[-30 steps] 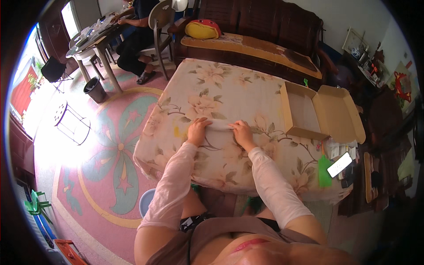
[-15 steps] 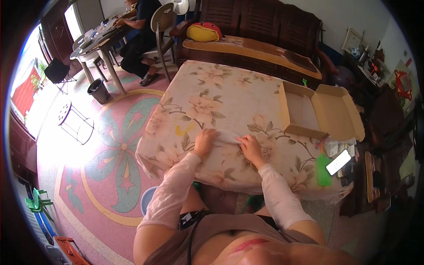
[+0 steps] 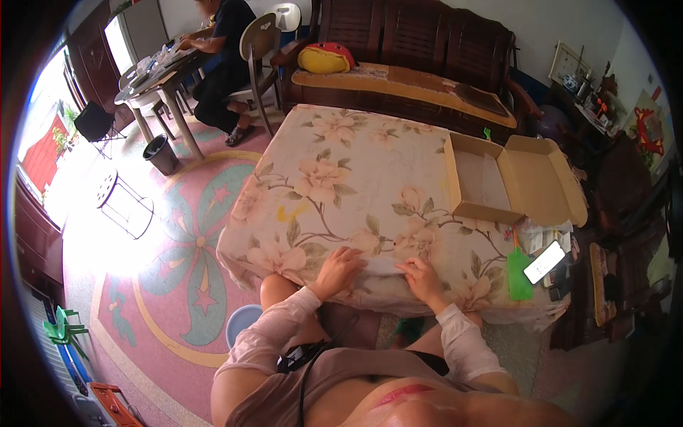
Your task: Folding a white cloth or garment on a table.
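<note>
A thin, whitish, soft-looking piece (image 3: 382,266) lies stretched between my hands at the near edge of the table; whether it is cloth or plastic film I cannot make out. My left hand (image 3: 341,273) is closed on its left end, knuckles up. At the other end my right hand (image 3: 422,277) pinches it with thumb and fingertips. Beneath both hands is the floral tablecloth (image 3: 370,185), pale with large pink blossoms, and it hangs over the table's front edge.
An open cardboard box (image 3: 491,186) stands at the table's right side. Nearer lie a green flat-bladed thing (image 3: 520,276) and a lit phone (image 3: 544,262). A blue basin (image 3: 243,324) is on the floor at left. Beyond, a person (image 3: 231,53) sits at another table; a wooden sofa (image 3: 416,43) stands behind.
Both hands have drawn back toward me, from farther in on the tabletop to its near edge, with the whitish piece still between them. The box and phone have stayed put.
</note>
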`<action>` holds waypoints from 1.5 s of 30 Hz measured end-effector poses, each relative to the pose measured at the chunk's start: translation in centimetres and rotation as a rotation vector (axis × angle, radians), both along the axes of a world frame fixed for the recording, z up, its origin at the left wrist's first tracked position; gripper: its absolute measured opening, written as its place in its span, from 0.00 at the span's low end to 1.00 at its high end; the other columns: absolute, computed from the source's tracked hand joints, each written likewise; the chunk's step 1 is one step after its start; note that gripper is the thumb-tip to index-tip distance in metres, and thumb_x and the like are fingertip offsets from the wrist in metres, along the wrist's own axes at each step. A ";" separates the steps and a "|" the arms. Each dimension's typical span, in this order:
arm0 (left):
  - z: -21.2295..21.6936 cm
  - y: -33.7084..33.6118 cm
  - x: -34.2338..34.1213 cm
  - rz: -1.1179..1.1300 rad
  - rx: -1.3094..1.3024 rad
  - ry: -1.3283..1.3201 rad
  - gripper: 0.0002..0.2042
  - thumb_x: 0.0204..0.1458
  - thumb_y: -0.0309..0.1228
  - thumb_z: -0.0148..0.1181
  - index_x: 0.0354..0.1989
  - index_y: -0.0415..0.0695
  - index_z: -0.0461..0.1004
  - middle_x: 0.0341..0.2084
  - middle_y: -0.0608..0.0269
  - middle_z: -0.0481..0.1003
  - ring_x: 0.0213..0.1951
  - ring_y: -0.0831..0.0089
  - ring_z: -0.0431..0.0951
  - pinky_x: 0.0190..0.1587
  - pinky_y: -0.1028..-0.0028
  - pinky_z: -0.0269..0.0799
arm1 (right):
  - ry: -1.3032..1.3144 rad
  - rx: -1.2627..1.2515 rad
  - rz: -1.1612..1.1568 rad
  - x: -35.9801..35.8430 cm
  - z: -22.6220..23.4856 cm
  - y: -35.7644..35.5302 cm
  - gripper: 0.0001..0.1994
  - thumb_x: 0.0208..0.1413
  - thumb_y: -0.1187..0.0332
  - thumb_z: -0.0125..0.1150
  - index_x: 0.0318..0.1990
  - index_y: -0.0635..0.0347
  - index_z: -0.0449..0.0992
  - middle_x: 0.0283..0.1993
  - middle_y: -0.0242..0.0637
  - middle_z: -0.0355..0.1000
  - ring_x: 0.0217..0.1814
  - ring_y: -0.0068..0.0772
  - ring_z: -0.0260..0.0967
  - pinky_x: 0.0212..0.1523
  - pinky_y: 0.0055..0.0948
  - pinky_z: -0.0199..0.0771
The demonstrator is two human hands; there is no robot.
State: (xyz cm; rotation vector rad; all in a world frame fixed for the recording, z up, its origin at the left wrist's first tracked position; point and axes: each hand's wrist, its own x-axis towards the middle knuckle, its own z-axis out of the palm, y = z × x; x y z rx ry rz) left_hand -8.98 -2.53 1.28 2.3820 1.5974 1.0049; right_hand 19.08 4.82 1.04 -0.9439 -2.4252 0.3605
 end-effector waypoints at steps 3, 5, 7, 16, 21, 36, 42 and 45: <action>0.3 3.2 0.9 0.031 0.063 0.027 0.13 0.47 0.27 0.59 0.43 0.49 0.78 0.45 0.64 0.76 0.49 0.62 0.73 0.51 0.63 0.68 | 0.033 0.051 -0.048 -0.5 -0.3 4.5 0.19 0.47 0.80 0.60 0.46 0.49 0.82 0.43 0.36 0.71 0.48 0.40 0.69 0.50 0.35 0.71; 0.0 5.8 1.2 0.075 0.060 0.078 0.14 0.48 0.26 0.57 0.44 0.49 0.77 0.45 0.65 0.76 0.49 0.62 0.73 0.52 0.63 0.67 | 0.047 0.049 -0.067 -1.2 0.1 6.8 0.18 0.48 0.80 0.60 0.46 0.50 0.82 0.43 0.36 0.71 0.48 0.41 0.70 0.50 0.36 0.71; 0.0 8.8 1.5 0.115 0.061 0.129 0.14 0.48 0.26 0.56 0.45 0.49 0.76 0.44 0.65 0.76 0.49 0.63 0.73 0.52 0.63 0.67 | 0.062 0.050 -0.090 -1.9 0.5 9.2 0.18 0.49 0.80 0.59 0.46 0.50 0.82 0.44 0.37 0.72 0.49 0.42 0.70 0.50 0.36 0.71; 1.2 18.8 4.4 0.342 -0.031 0.287 0.16 0.51 0.28 0.53 0.49 0.50 0.73 0.45 0.66 0.76 0.48 0.65 0.75 0.49 0.64 0.69 | 0.151 0.055 -0.297 -3.4 -0.1 17.4 0.16 0.52 0.80 0.56 0.46 0.53 0.81 0.48 0.41 0.74 0.51 0.47 0.71 0.52 0.39 0.72; 0.0 18.0 4.0 0.280 0.019 0.232 0.17 0.52 0.27 0.52 0.52 0.51 0.73 0.46 0.63 0.76 0.48 0.62 0.75 0.51 0.63 0.69 | 0.201 -0.008 -0.269 -3.0 -0.2 16.5 0.15 0.54 0.77 0.53 0.45 0.53 0.82 0.46 0.41 0.75 0.50 0.47 0.70 0.51 0.40 0.72; 0.1 -0.4 4.9 -0.055 0.001 0.011 0.22 0.46 0.24 0.59 0.53 0.50 0.74 0.48 0.57 0.73 0.49 0.55 0.71 0.53 0.58 0.67 | 0.163 -0.052 -0.135 3.5 0.2 -3.5 0.17 0.48 0.80 0.59 0.47 0.54 0.81 0.43 0.41 0.72 0.47 0.45 0.70 0.49 0.37 0.71; 0.2 -1.3 4.0 -0.132 -0.063 0.027 0.25 0.44 0.25 0.61 0.56 0.50 0.73 0.48 0.56 0.73 0.51 0.55 0.71 0.54 0.59 0.68 | 0.167 -0.089 -0.102 4.0 0.2 -3.7 0.18 0.48 0.81 0.58 0.46 0.53 0.82 0.43 0.40 0.72 0.46 0.45 0.71 0.46 0.36 0.73; -0.7 0.9 3.6 -0.148 -0.028 0.129 0.23 0.44 0.25 0.61 0.53 0.50 0.75 0.48 0.57 0.73 0.51 0.55 0.71 0.54 0.59 0.69 | 0.150 -0.005 -0.149 3.4 -0.9 -0.7 0.18 0.48 0.81 0.57 0.45 0.52 0.82 0.44 0.39 0.73 0.48 0.44 0.72 0.48 0.37 0.73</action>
